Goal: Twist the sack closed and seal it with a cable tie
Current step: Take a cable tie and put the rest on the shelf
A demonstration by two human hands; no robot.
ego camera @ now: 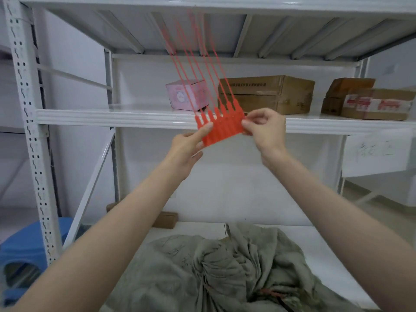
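A joined strip of several red cable ties point(221, 128) is held up in front of the middle shelf, the thin tails pointing up toward the shelf above. My left hand point(188, 152) pinches the strip's left end between thumb and fingers. My right hand point(262, 129) pinches its right end. Below, a grey-green cloth sack point(225, 271) lies crumpled on the white lower shelf, its neck bunched into folds near the middle. A small red piece point(273, 293) shows among the sack's folds.
A white metal rack point(29, 131) surrounds the work area. On the middle shelf point(112, 117) stand a pink box point(186, 94), brown cartons point(267, 93) and taped cartons point(369, 101). A blue plastic stool point(24, 251) sits at lower left. A small brown box point(165, 219) rests behind the sack.
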